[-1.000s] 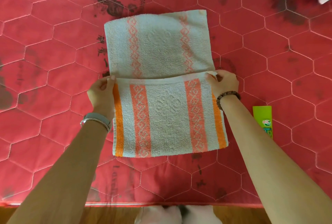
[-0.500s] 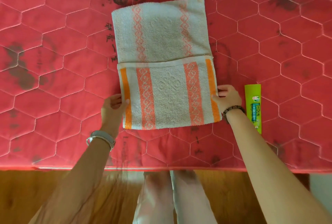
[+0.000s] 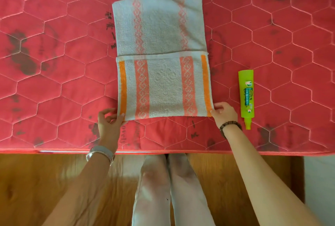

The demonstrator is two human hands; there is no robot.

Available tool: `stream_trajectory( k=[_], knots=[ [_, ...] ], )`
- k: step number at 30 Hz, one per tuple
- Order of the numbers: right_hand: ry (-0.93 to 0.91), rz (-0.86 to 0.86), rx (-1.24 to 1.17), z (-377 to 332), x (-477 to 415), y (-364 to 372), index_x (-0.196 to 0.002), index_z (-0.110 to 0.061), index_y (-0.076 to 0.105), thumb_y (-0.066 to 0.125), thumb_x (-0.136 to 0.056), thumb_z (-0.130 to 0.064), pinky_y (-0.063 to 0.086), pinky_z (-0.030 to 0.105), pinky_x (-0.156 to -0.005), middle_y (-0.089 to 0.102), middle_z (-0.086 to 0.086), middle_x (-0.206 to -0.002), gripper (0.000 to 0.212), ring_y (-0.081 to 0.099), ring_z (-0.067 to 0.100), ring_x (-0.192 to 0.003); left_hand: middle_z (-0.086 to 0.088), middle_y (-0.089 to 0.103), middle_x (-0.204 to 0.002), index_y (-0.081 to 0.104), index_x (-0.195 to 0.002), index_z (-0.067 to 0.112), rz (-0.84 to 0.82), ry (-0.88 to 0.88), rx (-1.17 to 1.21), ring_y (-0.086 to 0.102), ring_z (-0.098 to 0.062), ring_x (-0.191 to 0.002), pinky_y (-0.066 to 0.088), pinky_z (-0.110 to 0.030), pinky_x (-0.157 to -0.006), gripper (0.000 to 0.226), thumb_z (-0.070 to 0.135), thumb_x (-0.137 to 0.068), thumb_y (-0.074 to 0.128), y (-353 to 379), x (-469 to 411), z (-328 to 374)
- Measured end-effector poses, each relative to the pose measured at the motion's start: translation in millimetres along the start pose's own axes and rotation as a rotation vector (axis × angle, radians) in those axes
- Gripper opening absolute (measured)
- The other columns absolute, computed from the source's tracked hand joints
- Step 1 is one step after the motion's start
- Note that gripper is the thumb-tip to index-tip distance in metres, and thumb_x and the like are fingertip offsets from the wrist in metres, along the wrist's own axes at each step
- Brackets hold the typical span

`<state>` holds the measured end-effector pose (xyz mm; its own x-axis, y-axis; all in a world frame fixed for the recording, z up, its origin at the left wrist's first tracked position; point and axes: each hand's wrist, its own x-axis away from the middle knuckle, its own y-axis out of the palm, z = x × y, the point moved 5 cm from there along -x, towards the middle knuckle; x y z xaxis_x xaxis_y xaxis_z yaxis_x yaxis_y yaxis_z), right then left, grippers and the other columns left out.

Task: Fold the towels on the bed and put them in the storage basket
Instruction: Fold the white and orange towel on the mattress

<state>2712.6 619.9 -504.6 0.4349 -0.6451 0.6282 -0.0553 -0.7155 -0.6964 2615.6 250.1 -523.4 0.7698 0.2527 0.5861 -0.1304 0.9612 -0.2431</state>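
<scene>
Left hand [image 3: 108,123] pinches the near-left corner of the white terry towel with orange stripes [image 3: 163,88], lying part-folded by the front edge of the red quilted bed [image 3: 54,84]. Right hand [image 3: 224,115] pinches its near-right corner, with a green plastic tube [image 3: 246,97] just beside.

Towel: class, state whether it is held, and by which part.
The left hand pinches the near left corner of the towel; the right hand, its near right corner.

The towel [image 3: 161,59] lies on the bed [image 3: 54,81], close to the near edge. The left hand [image 3: 108,125] holds its near left corner, the right hand [image 3: 224,115] its near right corner. A tube [image 3: 246,97] lies further right, apart.
</scene>
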Motion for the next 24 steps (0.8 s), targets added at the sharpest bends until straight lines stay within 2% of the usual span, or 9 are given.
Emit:
stream_trajectory(
  k=[3,6,10,12,15,17,19,22,24],
  knots=[
    [0.003,0.004,-0.072,8.2,13.0,-3.0,-0.108,-0.012,0.063,0.065,-0.087,-0.009,0.051,0.041,-0.090,0.067,0.009,-0.098,0.021,0.064,0.027,-0.097,-0.006,0.060,-0.089,0.048,-0.108,0.014,-0.036,0.009,-0.031,0.063,-0.013,-0.078,0.057,-0.016,-0.066,0.030,-0.005,-0.091,0.064,-8.5,15.9,-2.6],
    [-0.005,-0.004,-0.081,14.3,28.7,-8.6,-0.103,-0.012,0.061,0.066,-0.086,-0.004,0.050,0.035,-0.082,0.061,0.004,-0.092,0.020,0.059,0.021,-0.087,-0.009,0.062,-0.091,0.052,-0.101,0.017,-0.082,0.010,-0.081,0.064,-0.017,-0.080,0.058,-0.018,-0.067,0.026,-0.005,-0.093,0.062,-20.1,27.8,-8.4],
    [0.025,-0.034,-0.085,29.7,45.0,-15.2,-0.087,-0.016,0.057,0.065,-0.086,-0.002,0.051,0.037,-0.086,0.063,0.004,-0.096,0.017,0.061,0.021,-0.089,-0.009,0.063,-0.089,0.060,-0.092,0.025,-0.144,0.012,-0.168,0.061,-0.022,-0.082,0.053,-0.030,-0.076,0.032,-0.006,-0.095,0.056,-28.7,44.7,-12.6],
    [0.105,-0.104,-0.182,40.3,48.9,-14.3,-0.082,-0.017,0.056,0.063,-0.087,0.001,0.055,0.041,-0.088,0.064,0.008,-0.101,0.021,0.066,0.022,-0.085,-0.008,0.065,-0.090,0.063,-0.093,0.026,-0.162,-0.006,-0.183,0.061,-0.021,-0.085,0.050,-0.029,-0.079,0.035,-0.007,-0.095,0.053,-31.5,52.6,-13.3],
    [0.130,-0.230,-0.293,40.9,55.2,-11.8,-0.080,-0.011,0.064,0.054,-0.091,0.010,0.056,0.033,-0.083,0.065,0.014,-0.107,0.025,0.065,0.019,-0.086,-0.004,0.070,-0.097,0.070,-0.092,0.023,-0.175,-0.049,-0.216,0.063,-0.021,-0.092,0.049,-0.022,-0.077,0.034,-0.006,-0.095,0.053,-35.1,58.5,-14.6],
    [0.080,-0.275,-0.331,30.6,59.5,-14.9,-0.086,-0.009,0.069,0.049,-0.093,0.011,0.056,0.027,-0.080,0.065,0.015,-0.111,0.029,0.064,0.022,-0.094,-0.006,0.071,-0.102,0.073,-0.100,0.018,-0.171,-0.097,-0.158,0.064,-0.016,-0.086,0.051,-0.016,-0.071,0.027,-0.003,-0.095,0.056,-36.1,61.0,-10.8],
    [-0.005,-0.304,-0.327,16.7,61.2,-21.2,-0.098,-0.007,0.070,0.043,-0.096,0.007,0.057,0.020,-0.077,0.062,0.012,-0.115,0.031,0.063,0.021,-0.098,-0.002,0.071,-0.096,0.071,-0.110,0.017,-0.205,-0.107,-0.123,0.064,-0.007,-0.077,0.052,-0.011,-0.068,0.026,0.000,-0.093,0.062,-34.1,61.5,-2.0],
    [-0.107,-0.328,-0.316,-2.7,57.1,-29.8,-0.114,-0.009,0.069,0.040,-0.095,0.007,0.054,0.024,-0.090,0.061,0.008,-0.120,0.038,0.063,0.019,-0.103,0.012,0.070,-0.080,0.069,-0.114,0.019,-0.290,-0.047,-0.097,0.067,-0.003,-0.076,0.055,-0.014,-0.076,0.050,-0.017,-0.080,0.069,-28.7,55.8,13.4],
    [-0.176,-0.307,-0.278,-13.2,53.1,-34.4,-0.115,-0.012,0.070,0.046,-0.090,0.012,0.051,0.024,-0.094,0.065,0.008,-0.116,0.042,0.062,0.018,-0.105,0.009,0.072,-0.082,0.069,-0.109,0.021,-0.281,0.010,-0.141,0.068,0.002,-0.073,0.054,-0.011,-0.075,0.056,-0.024,-0.075,0.068,-25.5,51.3,24.5]
  ],
)
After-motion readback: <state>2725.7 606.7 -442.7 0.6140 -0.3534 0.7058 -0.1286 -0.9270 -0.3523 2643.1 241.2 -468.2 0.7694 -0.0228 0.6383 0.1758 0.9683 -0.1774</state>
